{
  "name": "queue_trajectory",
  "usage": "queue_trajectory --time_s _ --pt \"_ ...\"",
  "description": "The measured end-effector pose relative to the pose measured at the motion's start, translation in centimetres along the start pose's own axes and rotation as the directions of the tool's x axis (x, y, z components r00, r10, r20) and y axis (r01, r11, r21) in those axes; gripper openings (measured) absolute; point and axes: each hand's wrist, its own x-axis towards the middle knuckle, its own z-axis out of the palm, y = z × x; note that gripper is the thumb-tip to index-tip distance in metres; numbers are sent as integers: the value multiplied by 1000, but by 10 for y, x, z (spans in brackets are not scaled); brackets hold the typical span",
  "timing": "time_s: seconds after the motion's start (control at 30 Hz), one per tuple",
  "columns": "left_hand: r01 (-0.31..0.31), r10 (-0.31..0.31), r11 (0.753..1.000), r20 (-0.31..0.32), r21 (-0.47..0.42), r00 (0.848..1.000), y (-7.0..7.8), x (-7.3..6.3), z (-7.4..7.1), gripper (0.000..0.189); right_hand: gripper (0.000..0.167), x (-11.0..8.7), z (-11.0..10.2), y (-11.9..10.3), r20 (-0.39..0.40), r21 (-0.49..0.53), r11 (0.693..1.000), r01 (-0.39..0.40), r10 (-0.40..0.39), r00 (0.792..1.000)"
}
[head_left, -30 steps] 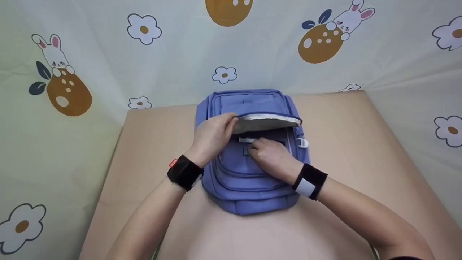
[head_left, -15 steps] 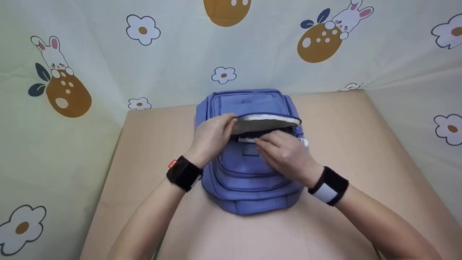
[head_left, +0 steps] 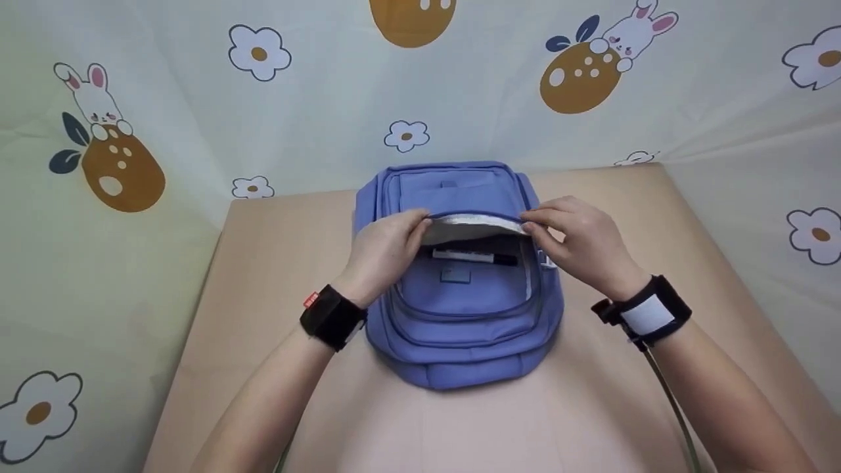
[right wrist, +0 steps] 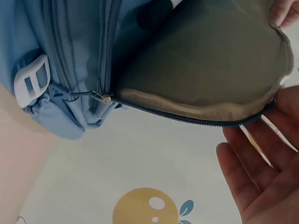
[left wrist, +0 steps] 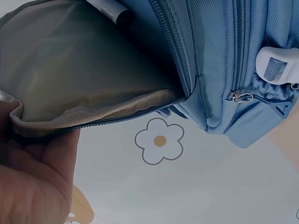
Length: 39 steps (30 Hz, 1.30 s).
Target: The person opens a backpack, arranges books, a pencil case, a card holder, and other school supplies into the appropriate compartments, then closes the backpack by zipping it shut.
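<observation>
A blue backpack [head_left: 460, 374] lies on the table with its front pocket unzipped. My left hand [head_left: 386, 251] pinches the left part of the pocket's raised flap [head_left: 470, 230], whose grey lining faces me. At the flap's right part, my right hand [head_left: 588, 244] holds the edge between thumb and fingers; in the right wrist view its other fingers [right wrist: 243, 172] extend loosely below the zipper edge. Inside the pocket lies a white marker [head_left: 466, 256] with a black cap, its capped end pointing right. The left wrist view shows the marker [left wrist: 112, 10] beyond the flap.
A zipper pull [right wrist: 102, 97] sits at the pocket's corner, with a white buckle [right wrist: 32, 81] near the bag's side. A small label [head_left: 455, 276] is below the marker. Behind the tan table [head_left: 282, 263] hangs a patterned cloth [head_left: 315, 118] with rabbits and flowers.
My right hand has let go of the marker, leaving it in the pocket, and moved up and right to the flap's edge. My left hand keeps its grip on the flap.
</observation>
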Motion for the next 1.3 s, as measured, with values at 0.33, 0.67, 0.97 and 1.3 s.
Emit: queue_trajectory --time_s 0.33,0.67,0.97,1.3 --pt "-113 114 993 -21 31 993 -4 -15 3 25 27 -16 -2 -4 13 79 992 96 -98 995" --pt "-330 338 939 -78 99 938 -12 -40 14 40 23 -39 14 -11 -124 -49 986 162 -167 978" --pt "-509 540 825 -78 246 838 -18 -67 26 41 12 -61 32 -13 -165 -83 954 286 -297 941" --pt "-561 598 722 41 406 800 -25 -85 45 44 18 -82 52 -14 -171 -137 920 368 -388 906"
